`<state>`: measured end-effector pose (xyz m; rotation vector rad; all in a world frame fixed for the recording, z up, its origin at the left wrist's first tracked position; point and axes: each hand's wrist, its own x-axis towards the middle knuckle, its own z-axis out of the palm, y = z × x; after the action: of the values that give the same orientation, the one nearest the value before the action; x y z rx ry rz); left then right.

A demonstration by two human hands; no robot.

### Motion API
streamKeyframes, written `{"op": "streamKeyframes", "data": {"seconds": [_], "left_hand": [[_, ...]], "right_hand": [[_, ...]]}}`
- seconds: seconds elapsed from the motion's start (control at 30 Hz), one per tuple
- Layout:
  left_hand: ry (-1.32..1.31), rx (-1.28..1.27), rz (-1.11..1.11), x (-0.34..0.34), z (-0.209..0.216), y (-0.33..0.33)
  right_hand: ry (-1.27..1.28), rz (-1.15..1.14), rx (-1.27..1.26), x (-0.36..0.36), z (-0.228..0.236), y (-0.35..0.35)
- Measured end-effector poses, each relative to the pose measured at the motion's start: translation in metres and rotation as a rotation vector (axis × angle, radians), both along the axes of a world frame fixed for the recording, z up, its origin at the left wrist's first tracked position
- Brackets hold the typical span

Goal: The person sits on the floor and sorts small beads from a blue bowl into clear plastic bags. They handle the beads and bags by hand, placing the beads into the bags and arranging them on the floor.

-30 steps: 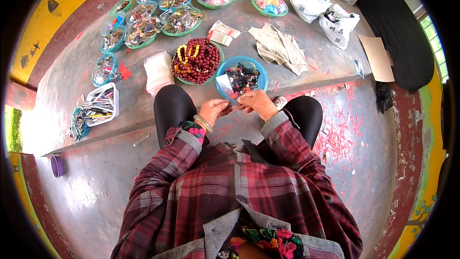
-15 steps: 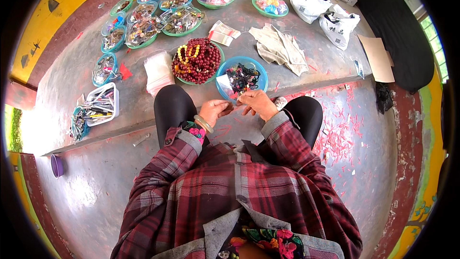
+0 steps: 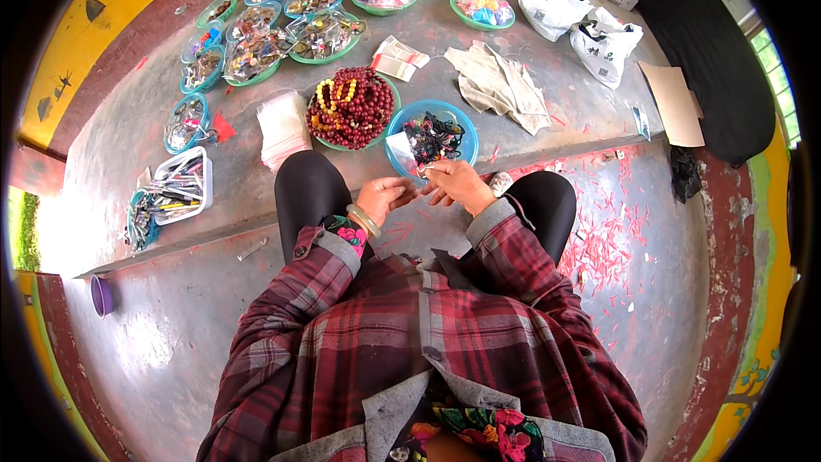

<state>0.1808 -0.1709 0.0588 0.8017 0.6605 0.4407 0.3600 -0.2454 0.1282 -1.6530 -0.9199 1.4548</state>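
My left hand [image 3: 384,198], with a pale bangle at its wrist, is closed with thumb and fingertips pressed together between my knees. What it pinches, if anything, is too small to make out. Close beside it, my right hand [image 3: 460,186] is closed in a pinch at the near rim of a blue basin [image 3: 469,133]. Anything between those fingers is too small to name. Dark cords with small coloured pieces [image 3: 434,137] lie in the basin. A small clear plastic bag [image 3: 400,152] rests over its left side. Left of it, dark red bead strings [image 3: 355,120] fill a green basin.
A stack of clear bags [image 3: 284,130] lies left of the beads. A white tray of pens [image 3: 183,188] stands farther left. Behind are several basins of trinkets [image 3: 254,56], a beige cloth [image 3: 498,85] and white plastic bags [image 3: 552,4]. Red scraps [image 3: 603,235] litter the lower floor.
My right hand has shifted very slightly, and its fingertips sit a little apart from my left hand's. The basins and other things have stayed in place.
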Motion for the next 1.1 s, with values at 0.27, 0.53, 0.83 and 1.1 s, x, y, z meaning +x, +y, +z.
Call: {"op": "streamKeyframes", "data": {"seconds": [0.27, 0.53, 0.83, 1.1], "left_hand": [[0.139, 0.023, -0.083, 0.000, -0.009, 0.001], [0.121, 0.253, -0.152, 0.002, 0.018, -0.007], [-0.039, 0.223, -0.136, 0.000, -0.018, 0.000], [0.076, 0.233, -0.102, 0.002, -0.011, 0.001]], "right_hand": [[-0.390, 0.188, 0.363, 0.003, -0.032, 0.002], [-0.887, 0.330, 0.507, -0.018, -0.040, -0.005], [-0.897, 0.390, 0.490, -0.025, -0.034, -0.009], [-0.884, 0.291, 0.575, -0.027, -0.042, -0.005]]}}
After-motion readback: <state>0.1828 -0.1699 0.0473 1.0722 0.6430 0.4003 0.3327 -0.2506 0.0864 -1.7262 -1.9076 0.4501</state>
